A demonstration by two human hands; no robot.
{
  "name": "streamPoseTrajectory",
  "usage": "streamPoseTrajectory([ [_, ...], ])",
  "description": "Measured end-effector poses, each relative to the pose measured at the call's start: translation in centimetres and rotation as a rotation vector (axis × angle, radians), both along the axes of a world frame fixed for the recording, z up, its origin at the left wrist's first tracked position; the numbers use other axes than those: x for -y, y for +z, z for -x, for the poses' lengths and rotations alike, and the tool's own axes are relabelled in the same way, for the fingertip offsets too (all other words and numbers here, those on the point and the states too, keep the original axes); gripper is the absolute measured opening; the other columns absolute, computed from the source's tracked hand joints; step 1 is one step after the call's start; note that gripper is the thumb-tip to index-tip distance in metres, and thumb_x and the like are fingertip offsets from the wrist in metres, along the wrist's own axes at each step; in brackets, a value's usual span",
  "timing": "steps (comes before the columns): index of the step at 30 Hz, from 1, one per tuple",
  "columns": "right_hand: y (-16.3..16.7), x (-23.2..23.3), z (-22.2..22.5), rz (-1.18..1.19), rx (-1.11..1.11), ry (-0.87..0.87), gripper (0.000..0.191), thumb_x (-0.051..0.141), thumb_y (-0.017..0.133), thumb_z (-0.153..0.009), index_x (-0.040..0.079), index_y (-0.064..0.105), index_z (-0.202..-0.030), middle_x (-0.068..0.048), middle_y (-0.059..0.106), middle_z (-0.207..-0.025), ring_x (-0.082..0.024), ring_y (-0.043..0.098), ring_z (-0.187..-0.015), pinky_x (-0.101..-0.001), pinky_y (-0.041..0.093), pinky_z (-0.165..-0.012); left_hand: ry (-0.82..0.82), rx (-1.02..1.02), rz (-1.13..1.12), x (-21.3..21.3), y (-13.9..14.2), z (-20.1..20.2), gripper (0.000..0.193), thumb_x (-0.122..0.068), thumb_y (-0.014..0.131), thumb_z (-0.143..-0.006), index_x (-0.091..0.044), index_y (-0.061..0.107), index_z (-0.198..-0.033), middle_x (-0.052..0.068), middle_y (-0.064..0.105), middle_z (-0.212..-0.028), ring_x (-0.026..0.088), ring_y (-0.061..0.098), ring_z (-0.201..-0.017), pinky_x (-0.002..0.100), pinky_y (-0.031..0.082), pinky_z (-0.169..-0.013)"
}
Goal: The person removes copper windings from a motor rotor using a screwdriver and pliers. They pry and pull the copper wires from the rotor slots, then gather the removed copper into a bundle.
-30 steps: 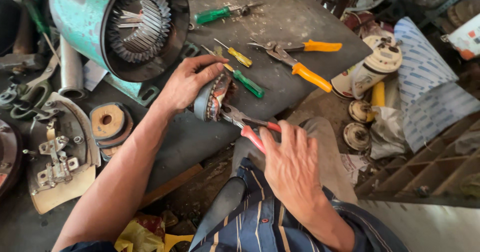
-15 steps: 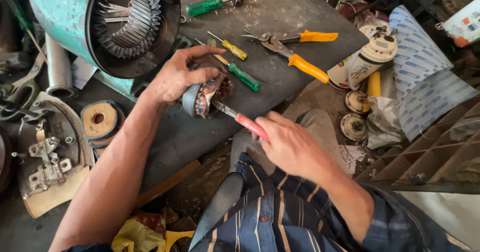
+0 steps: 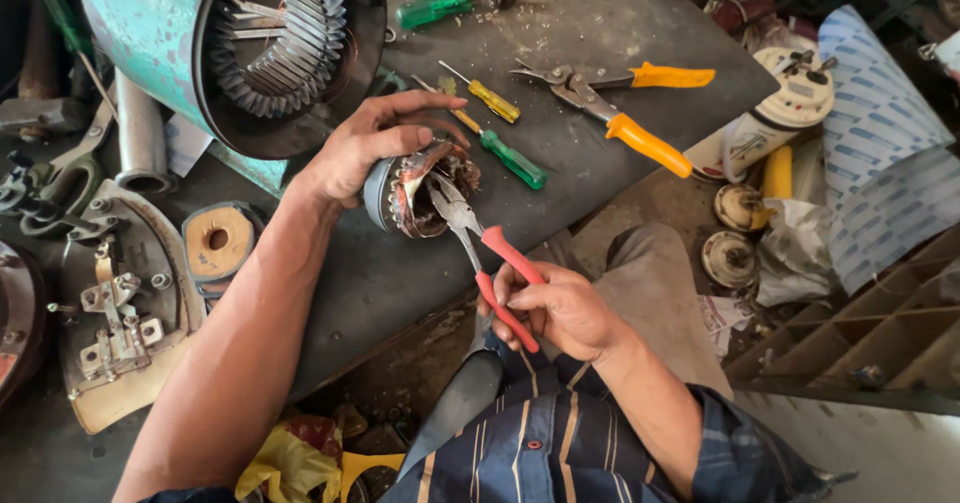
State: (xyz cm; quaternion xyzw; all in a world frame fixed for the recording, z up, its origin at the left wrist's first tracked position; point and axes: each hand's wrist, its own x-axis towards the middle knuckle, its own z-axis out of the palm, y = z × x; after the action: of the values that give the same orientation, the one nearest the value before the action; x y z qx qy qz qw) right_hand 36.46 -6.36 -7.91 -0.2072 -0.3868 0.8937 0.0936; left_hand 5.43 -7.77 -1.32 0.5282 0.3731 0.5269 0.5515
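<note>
My left hand (image 3: 365,148) grips the small stator (image 3: 415,191) near the counter's (image 3: 600,53) front edge; my right hand (image 3: 560,308) clasps red-handled pliers (image 3: 490,263), nose pointing up-left into its copper windings.

Left hand (image 3: 365,148) grips a small stator (image 3: 415,191) on the dark bench (image 3: 600,53), open end facing the person. Right hand (image 3: 560,308) holds red-handled pliers (image 3: 490,258), nose inside the copper windings. Just behind: big teal motor housing (image 3: 230,43). On the bench: three screwdrivers (image 3: 510,158) and orange-handled pliers (image 3: 620,113).
</note>
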Motion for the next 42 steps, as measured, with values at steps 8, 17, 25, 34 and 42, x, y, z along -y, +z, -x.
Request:
streamPoseTrajectory([
  [8,2.1,-0.1,-1.6,-0.37,0.147,0.042,0.042,0.004,0.059,-0.082,0.001,0.063,-0.124,-0.022,0.068,-0.125,-0.023,0.068,-0.106,-0.0379,0.047,-0.105,0.008,-0.045,-0.032,0.0,-0.9,0.6,0.061,-0.026,0.068,-0.087,0.0,0.061,-0.143,0.015,0.074,-0.117,0.019,0.07,-0.102,0.032,0.056,-0.094],
  [17,0.0,-0.6,-8.6,-0.291,0.22,-0.122,0.036,0.003,0.063,-0.085,-0.01,0.063,-0.119,-0.022,0.067,-0.117,-0.029,0.065,-0.112,-0.0423,0.051,-0.094,0.076,0.007,-0.114,-0.2,-1.3,0.0,0.051,-0.024,0.067,-0.095,-0.001,0.059,-0.141,0.012,0.073,-0.12,0.017,0.068,-0.108,0.031,0.056,-0.098],
  [25,-1.5,-0.4,-9.8,-0.26,0.273,-0.246,0.036,0.003,0.064,-0.085,-0.01,0.063,-0.119,-0.022,0.069,-0.116,-0.031,0.066,-0.111,-0.0452,0.053,-0.092,0.304,-0.572,-0.265,1.0,0.1,-1.6,0.068,-0.045,0.064,-0.096,-0.005,0.051,-0.149,0.021,0.069,-0.106,0.031,0.07,-0.096,0.039,0.057,-0.087],
  [34,5.3,-4.9,-6.2,-1.087,0.656,-0.25,0.044,0.015,0.064,-0.089,0.01,0.065,-0.132,-0.013,0.069,-0.113,-0.026,0.067,-0.111,-0.0429,0.049,-0.1,0.329,-0.846,-0.29,1.0,0.6,-0.9,0.089,-0.061,0.065,-0.084,-0.008,0.048,-0.153,0.015,0.057,-0.106,0.031,0.062,-0.099,0.045,0.048,-0.085],
  [42,8.4,-10.5,0.5,-2.046,0.959,-0.314,0.04,0.026,0.082,-0.083,0.01,0.075,-0.12,-0.016,0.063,-0.114,-0.037,0.064,-0.104,-0.0467,0.051,-0.086,0.179,-0.56,-0.367,0.2,0.0,0.0,0.07,-0.038,0.077,-0.089,-0.009,0.056,-0.149,0.011,0.064,-0.123,0.025,0.061,-0.119,0.037,0.048,-0.103],
])
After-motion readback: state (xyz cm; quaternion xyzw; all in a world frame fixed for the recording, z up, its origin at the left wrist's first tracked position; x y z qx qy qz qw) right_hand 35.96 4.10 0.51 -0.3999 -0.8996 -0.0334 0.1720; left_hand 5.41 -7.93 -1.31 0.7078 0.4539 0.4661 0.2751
